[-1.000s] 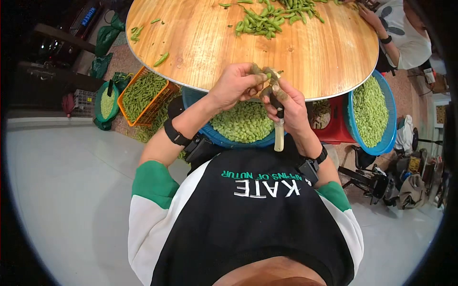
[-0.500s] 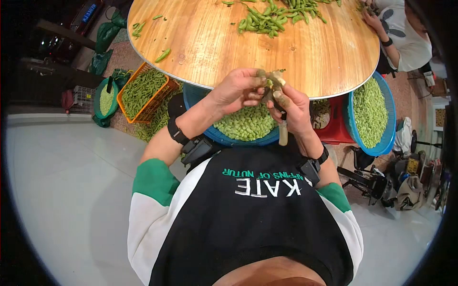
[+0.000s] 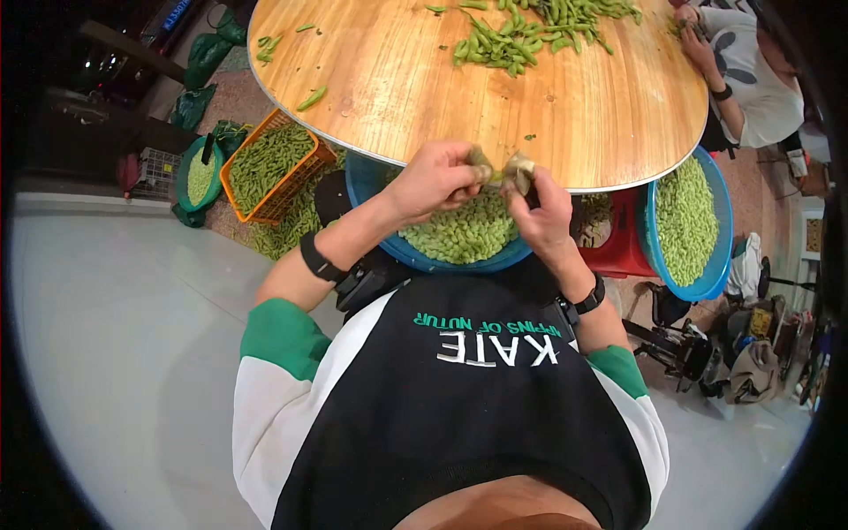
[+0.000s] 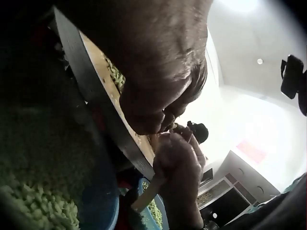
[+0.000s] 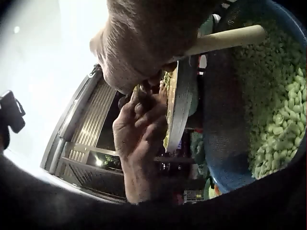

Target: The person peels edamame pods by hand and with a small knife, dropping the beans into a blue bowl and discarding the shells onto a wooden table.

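Observation:
Over the near edge of the round table, my left hand [image 3: 437,184] pinches a small green bean pod [image 3: 496,177] between thumb and fingertips. Facing it closely, my right hand [image 3: 541,212] has its thumb and index fingertip by the pod's other end. The right hand also grips a tool with a pale, blunt-ended bar [image 5: 230,39], which juts out below the palm in both wrist views. The rest of the tool is hidden in the fist. Beneath both hands sits a blue basin [image 3: 380,243] of shelled green beans [image 3: 464,231].
Unshelled pods [image 3: 499,44] lie heaped on the wooden table [image 3: 397,88]. On the left stand an orange crate [image 3: 296,181] of pods and a small green basin [image 3: 212,177]. Another blue basin [image 3: 720,238] of beans stands at right. Across the table sits another person [image 3: 760,84].
My hands have drawn slightly apart. The right hand has turned, so the tool's pale end, seen earlier below it, is hidden in the head view. A small green scrap now lies on the table.

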Demonstrator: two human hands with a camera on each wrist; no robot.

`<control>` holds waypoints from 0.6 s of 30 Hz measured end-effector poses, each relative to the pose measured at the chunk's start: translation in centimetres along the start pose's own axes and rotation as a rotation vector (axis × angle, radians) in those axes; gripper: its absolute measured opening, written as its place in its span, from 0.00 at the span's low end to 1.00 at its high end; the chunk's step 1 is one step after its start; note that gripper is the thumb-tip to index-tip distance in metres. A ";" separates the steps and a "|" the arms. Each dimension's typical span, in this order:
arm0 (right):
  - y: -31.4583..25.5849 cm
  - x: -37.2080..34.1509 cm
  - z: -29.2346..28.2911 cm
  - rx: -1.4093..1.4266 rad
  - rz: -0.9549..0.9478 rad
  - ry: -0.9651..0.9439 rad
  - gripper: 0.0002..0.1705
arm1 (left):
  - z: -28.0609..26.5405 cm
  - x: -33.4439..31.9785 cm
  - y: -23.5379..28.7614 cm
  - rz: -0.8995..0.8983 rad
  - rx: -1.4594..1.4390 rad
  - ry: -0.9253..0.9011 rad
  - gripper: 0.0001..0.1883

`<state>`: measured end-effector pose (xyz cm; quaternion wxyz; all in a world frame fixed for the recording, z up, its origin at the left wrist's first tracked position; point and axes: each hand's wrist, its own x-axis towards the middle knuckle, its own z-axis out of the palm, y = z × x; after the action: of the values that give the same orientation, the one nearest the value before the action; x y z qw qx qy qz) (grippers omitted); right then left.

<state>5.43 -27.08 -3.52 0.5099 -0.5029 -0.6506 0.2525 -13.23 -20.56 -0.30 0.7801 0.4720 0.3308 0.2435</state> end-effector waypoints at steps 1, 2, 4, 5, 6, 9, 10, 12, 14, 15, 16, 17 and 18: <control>-0.2 0.2 0.0 -0.119 -0.152 0.003 0.16 | -0.5 -0.9 0.4 -0.018 0.081 -0.002 0.06; -0.1 0.0 -0.1 -0.116 -0.162 0.008 0.16 | -1.0 -1.9 1.1 -0.036 0.164 -0.006 0.07; 0.4 -0.7 -0.9 0.033 -0.024 -0.208 0.15 | -2.4 -4.5 3.5 0.211 1.047 -0.045 0.08; -0.1 -0.8 -1.2 0.038 -0.031 -0.274 0.15 | -3.2 -5.7 4.0 0.129 1.366 -0.010 0.08; -0.3 -0.9 -1.2 0.027 -0.039 -0.320 0.15 | -4.1 -6.6 4.5 0.036 1.683 0.026 0.09; -0.7 -0.8 -1.1 0.037 -0.031 -0.387 0.15 | -5.6 -6.0 6.0 0.138 1.796 0.145 0.09; -0.5 -0.7 -1.0 0.057 -0.020 -0.378 0.15 | -6.0 -4.4 6.6 0.253 1.729 0.194 0.08; -0.6 -0.6 -0.8 0.075 -0.009 -0.369 0.16 | -6.5 0.2 7.3 0.487 1.530 0.277 0.08; -1.0 -0.4 -0.7 0.061 -0.042 -0.337 0.16 | -7.2 5.7 7.5 0.645 1.370 0.368 0.09; -1.0 -0.4 -0.8 0.055 -0.043 -0.335 0.16 | -7.6 8.4 7.4 0.685 1.338 0.425 0.09; -1.0 -0.6 -0.9 0.050 -0.024 -0.333 0.16 | -8.1 10.8 7.2 0.652 1.396 0.476 0.10; -0.9 -0.8 -0.9 0.047 -0.003 -0.332 0.17 | -8.4 12.5 7.1 0.614 1.451 0.527 0.11; -0.8 -0.9 -1.1 0.043 0.000 -0.333 0.17 | -8.4 13.5 7.0 0.615 1.446 0.526 0.11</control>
<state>6.07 -28.42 -2.86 0.4056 -0.4431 -0.7207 0.3460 -11.09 -3.34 -0.68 0.0799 0.8543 0.4334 0.2757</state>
